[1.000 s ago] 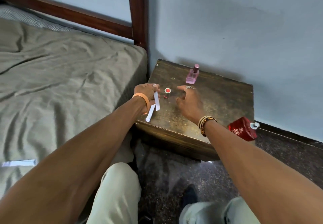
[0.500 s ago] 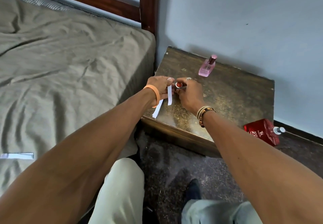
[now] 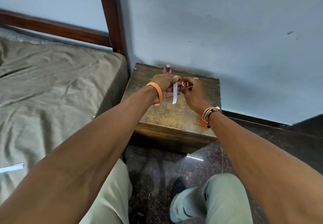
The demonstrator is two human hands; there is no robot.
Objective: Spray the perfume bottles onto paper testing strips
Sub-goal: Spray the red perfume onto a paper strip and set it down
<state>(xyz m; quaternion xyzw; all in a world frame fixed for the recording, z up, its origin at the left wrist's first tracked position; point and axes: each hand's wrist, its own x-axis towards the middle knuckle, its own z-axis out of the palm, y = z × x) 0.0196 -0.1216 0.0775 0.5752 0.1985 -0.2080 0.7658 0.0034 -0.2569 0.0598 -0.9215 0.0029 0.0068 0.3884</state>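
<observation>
One wide-angle camera, worn on the person's head, looks forward and steeply down along both forearms. The left hand (image 3: pixel 165 88) and right hand (image 3: pixel 194 95) meet just above the frame's centre, at the far end of the outstretched arms. Under and beyond the hands sits a wooden nightstand (image 3: pixel 174 117), with the pale blue wall (image 3: pixel 227 31) behind it. The bed (image 3: pixel 52 83) fills the side left of the left hand. Nearer than the hands, the person's knees (image 3: pixel 215 197) and the speckled floor (image 3: pixel 157 162) close the bottom edge.
</observation>
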